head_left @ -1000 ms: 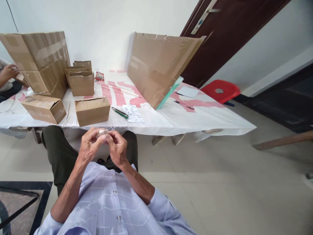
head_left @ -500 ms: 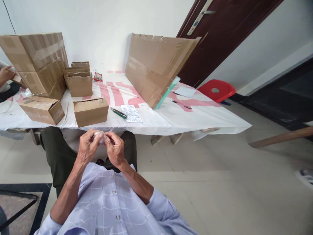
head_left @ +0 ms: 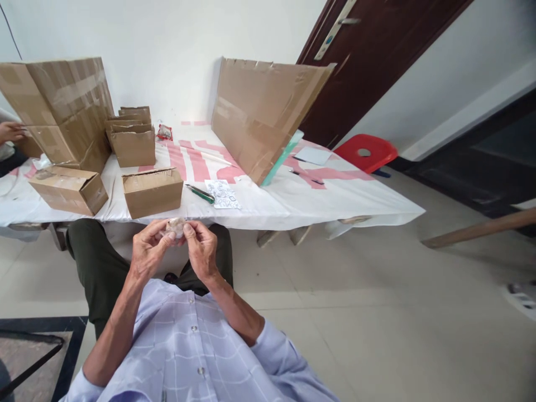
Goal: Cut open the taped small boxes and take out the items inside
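Note:
Between my two hands is a small whitish-brown packet (head_left: 176,226), perhaps in clear wrapping; its contents are too small to make out. My left hand (head_left: 148,245) is closed on its left side, thumb on top. My right hand (head_left: 201,248) pinches its right edge with thumb and fingers. Both hands are above my lap, just in front of the table edge. Beyond them on the table stand a small carton (head_left: 153,192), a green utility knife (head_left: 200,194) and a patterned paper sheet (head_left: 223,194).
A taped carton (head_left: 69,191) and a big box (head_left: 62,111) occupy the left, with several small open boxes (head_left: 133,146) and a red packet (head_left: 164,133) behind. A cardboard panel (head_left: 268,117) leans mid-table. Another person's hand (head_left: 12,132) shows far left. A red stool (head_left: 366,153) is right.
My hands have moved slightly apart, and more of the packet shows between them. The view has shifted a little; the other person's hand at far left has moved slightly.

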`<state>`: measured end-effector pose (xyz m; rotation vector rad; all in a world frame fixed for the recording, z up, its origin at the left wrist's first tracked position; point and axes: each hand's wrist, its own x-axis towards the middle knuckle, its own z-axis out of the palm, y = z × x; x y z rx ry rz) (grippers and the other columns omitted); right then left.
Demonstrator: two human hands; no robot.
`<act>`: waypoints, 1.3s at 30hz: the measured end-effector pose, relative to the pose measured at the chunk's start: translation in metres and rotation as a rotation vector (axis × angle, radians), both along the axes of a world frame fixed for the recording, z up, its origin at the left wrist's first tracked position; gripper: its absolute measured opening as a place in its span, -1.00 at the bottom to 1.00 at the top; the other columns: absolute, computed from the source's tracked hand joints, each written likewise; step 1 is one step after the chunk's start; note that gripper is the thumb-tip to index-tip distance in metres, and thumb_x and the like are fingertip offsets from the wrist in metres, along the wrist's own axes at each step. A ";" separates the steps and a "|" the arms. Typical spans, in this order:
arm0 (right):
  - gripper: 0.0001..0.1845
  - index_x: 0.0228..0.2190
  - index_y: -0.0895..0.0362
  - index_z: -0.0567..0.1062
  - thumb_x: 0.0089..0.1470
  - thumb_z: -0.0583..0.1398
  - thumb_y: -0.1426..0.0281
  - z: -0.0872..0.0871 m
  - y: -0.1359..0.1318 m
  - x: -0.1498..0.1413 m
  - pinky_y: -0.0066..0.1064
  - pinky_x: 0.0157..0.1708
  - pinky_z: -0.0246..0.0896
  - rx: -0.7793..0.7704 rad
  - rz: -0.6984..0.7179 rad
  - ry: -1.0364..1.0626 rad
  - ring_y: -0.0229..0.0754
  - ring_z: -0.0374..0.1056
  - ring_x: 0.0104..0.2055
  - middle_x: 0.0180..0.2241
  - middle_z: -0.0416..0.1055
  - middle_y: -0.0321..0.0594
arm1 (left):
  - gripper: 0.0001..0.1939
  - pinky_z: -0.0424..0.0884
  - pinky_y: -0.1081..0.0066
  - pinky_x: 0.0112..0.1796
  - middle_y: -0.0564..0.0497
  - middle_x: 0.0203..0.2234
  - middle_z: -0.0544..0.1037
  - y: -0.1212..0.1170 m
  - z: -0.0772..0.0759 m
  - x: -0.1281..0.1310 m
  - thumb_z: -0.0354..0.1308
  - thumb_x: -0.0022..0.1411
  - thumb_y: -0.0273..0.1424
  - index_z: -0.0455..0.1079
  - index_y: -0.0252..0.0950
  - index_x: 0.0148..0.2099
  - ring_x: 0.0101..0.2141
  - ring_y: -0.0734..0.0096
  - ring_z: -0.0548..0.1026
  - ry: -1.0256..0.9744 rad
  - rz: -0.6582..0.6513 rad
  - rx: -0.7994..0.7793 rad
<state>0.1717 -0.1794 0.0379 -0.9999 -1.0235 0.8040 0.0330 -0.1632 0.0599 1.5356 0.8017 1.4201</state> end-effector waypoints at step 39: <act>-0.56 -0.29 0.06 0.51 0.16 0.32 -0.06 -0.001 0.000 -0.003 -0.33 -0.38 0.41 -0.007 -0.076 0.084 -0.22 0.39 -0.48 -0.44 0.56 -0.26 | -0.82 0.51 0.36 -0.21 -0.05 -0.29 0.64 -0.010 -0.003 0.009 0.22 0.47 -0.37 0.68 -0.20 -0.09 -0.31 0.34 0.58 0.294 0.443 0.437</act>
